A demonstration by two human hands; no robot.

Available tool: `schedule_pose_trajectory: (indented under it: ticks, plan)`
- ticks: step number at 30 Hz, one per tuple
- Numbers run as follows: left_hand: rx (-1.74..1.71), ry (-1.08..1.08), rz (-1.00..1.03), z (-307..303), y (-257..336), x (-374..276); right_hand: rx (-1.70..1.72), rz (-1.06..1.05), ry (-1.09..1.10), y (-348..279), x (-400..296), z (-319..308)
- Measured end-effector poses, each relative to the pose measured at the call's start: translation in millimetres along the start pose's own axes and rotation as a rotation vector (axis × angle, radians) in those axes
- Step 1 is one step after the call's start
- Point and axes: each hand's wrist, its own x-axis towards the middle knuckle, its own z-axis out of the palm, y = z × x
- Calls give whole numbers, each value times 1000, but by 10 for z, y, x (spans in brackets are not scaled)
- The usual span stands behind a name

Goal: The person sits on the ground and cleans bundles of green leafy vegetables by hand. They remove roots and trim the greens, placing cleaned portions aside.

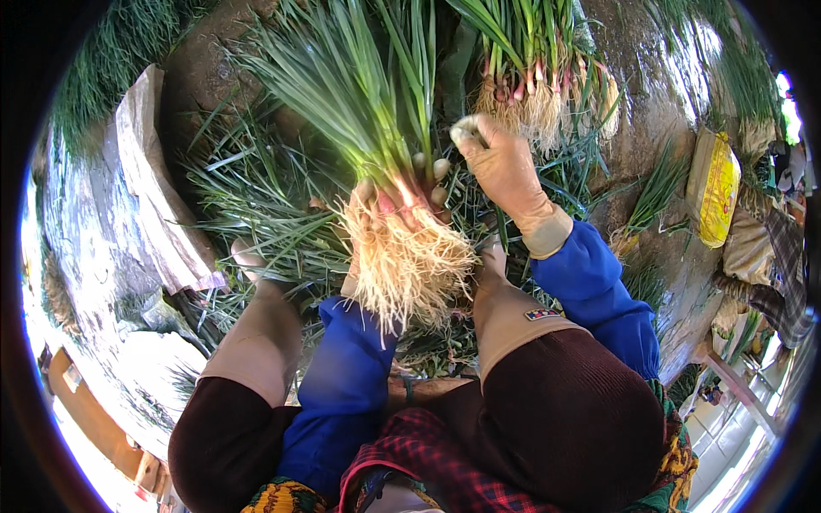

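Note:
A bunch of green onions (391, 160) with long green leaves, reddish stem bases and shaggy pale roots rises in front of me. My left hand (367, 192), in a pale glove, is closed around it; the roots cover much of the palm, and gloved fingertips show among the stems. To the right of the bunch, my right hand (500, 163) is raised, also in a tan glove, its fingers curled with thumb and fingertips close together. Nothing plain shows between them. Both forearms wear blue sleeves.
Loose green leaves (269, 218) litter the ground between my boots (256, 333). Another bundle of onions (539, 83) lies beyond my right hand. At the right are a few onions (654, 186) and a yellow printed sack (718, 192). A whitish sheet strip (151, 173) lies at left.

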Motion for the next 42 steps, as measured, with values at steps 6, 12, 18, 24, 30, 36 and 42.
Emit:
schedule_pose_trajectory:
  ticks: [6,12,18,24,30,36,42]
  plan:
    - [189,183,12,62,-44,65,-471,30,-319,-220,245,-87]
    - [116,99,-83,21,-30,152,-93,141,-277,72,133,23]
    - [158,206,-5,-168,77,46,1080,733,85,-73,58,156]
    - [3,-244,-4,-129,99,200,-796,-425,-756,1039,-251,-181]
    - [-65,-56,-25,-71,159,28,-424,241,-96,303,582,-513]
    - [-66,-37,-138,-125,25,63,-693,415,-145,825,730,-652]
    - [114,138,-61,-7,20,83,237,400,-442,482,254,-611]
